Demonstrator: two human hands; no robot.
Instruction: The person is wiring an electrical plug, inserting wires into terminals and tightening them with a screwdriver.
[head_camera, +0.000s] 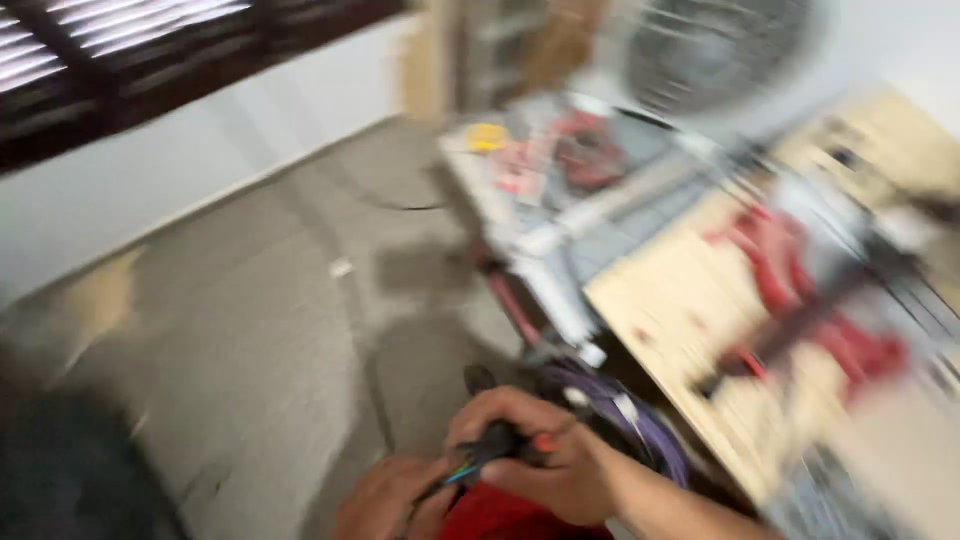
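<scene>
The picture is heavily motion-blurred. My right hand (535, 455) is closed around a dark tool with an orange spot (510, 440) at the bottom middle. My left hand (390, 495) sits just below and to the left of it, fingers pinching thin coloured wires (455, 478) that come out of the tool's end. Under both hands lies something red (495, 515). A bundle of purple cable (640, 425) hangs right beside my right hand.
A light wooden workbench (690, 300) to the right carries red tools (800, 290) and cables. Behind it stand a grey table saw surface (600, 190) with a yellow tape roll (487, 137) and a round fan (715, 45). Grey concrete floor (260, 330) spreads left.
</scene>
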